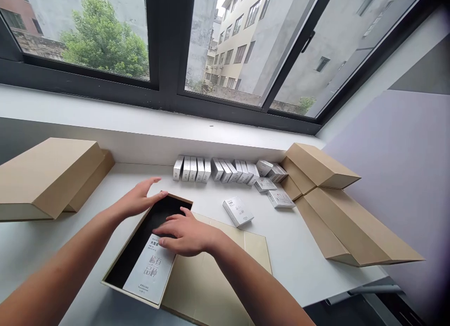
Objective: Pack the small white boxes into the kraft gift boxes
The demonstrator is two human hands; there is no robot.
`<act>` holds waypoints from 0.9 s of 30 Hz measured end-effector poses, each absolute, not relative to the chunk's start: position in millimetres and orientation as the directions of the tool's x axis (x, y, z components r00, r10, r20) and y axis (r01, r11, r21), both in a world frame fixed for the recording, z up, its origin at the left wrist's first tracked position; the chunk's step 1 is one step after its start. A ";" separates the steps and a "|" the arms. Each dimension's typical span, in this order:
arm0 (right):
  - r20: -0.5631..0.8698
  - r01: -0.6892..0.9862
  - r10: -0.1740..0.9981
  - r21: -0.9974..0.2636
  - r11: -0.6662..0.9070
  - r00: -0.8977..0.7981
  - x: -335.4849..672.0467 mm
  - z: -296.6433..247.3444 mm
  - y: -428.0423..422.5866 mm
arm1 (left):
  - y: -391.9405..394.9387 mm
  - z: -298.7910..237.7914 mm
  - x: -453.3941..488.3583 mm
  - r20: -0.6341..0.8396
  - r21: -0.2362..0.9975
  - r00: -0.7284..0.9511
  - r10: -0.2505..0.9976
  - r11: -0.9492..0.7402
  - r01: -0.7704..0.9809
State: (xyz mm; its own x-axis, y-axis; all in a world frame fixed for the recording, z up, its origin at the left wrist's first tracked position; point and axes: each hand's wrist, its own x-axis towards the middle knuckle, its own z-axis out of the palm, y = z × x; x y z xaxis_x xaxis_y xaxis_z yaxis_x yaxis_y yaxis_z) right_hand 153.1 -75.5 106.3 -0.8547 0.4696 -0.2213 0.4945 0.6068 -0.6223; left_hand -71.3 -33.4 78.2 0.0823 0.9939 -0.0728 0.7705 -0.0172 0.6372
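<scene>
Carton [149, 267] lies inside an open box [130, 258] beneath the right hand [188, 232], loosely spread over its far end; the left hand [138, 199], empty and splayed, is by the box's far corner; small packs [217, 169] stand beyond both hands

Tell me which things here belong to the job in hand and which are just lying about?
In the job, seemingly:
open box with fold-out lid
printed carton inside it
left hand, by the box's far end
right hand, over the carton's far end

Lying about, though possibly for later:
loose small carton
row of small cartons
brown boxes, both sides
</scene>
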 end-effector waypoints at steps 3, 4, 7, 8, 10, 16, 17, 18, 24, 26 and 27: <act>0.063 0.351 0.609 -0.769 0.535 -0.790 174.2 104.1 -81.3 | 14.5 83.9 -56.8 -0.091 0.602 0.030 0.995 0.031 0.798; 0.142 0.318 0.667 -0.794 0.518 -0.731 184.5 103.1 -83.0 | 29.9 86.6 -48.3 -0.087 0.584 0.029 0.996 0.027 0.811; 0.240 0.329 0.834 -0.837 0.437 -0.497 219.8 98.3 -86.5 | 69.2 93.2 -18.3 -0.063 0.539 0.055 0.996 -0.013 0.842; 0.244 0.346 0.873 -0.847 0.404 -0.422 230.8 95.7 -87.5 | 79.3 94.0 -9.3 -0.064 0.528 0.060 0.996 -0.017 0.849; 0.248 0.362 0.919 -0.862 0.354 -0.307 248.1 88.4 -90.0 | 94.1 92.6 3.8 -0.071 0.520 0.065 0.995 -0.018 0.854; 0.219 0.302 0.944 -0.908 0.289 -0.247 266.3 59.9 -96.0 | 104.2 77.4 -3.0 -0.039 0.607 0.049 0.998 -0.015 0.795; 0.212 0.296 0.945 -0.913 0.282 -0.247 267.7 57.5 -95.9 | 103.0 76.5 -9.3 -0.041 0.635 0.031 0.999 0.003 0.773; 0.210 0.291 0.947 -0.916 0.278 -0.243 269.3 56.2 -95.5 | 101.1 76.7 -16.5 -0.045 0.666 0.008 0.999 0.024 0.746; 0.257 0.227 0.942 -0.925 0.305 -0.216 274.9 63.8 -89.9 | 63.7 96.4 -62.8 -0.049 0.887 -0.138 0.989 0.106 0.449; 0.259 0.198 0.941 -0.932 0.302 -0.216 270.3 68.4 -86.3 | 36.9 107.0 -69.4 -0.036 0.952 -0.160 0.986 0.082 0.295; 0.258 0.180 0.943 -0.938 0.297 -0.212 266.0 71.7 -83.9 | 21.1 112.2 -69.3 -0.018 0.976 -0.167 0.986 0.054 0.209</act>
State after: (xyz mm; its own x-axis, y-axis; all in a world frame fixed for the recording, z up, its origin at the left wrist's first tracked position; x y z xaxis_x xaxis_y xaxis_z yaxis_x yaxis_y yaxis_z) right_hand 266.0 -83.9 71.7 -0.2123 0.9425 0.2580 0.1802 0.2972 -0.9377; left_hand -69.3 21.1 112.2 -0.1672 0.9858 -0.0184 0.2090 0.0536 0.9764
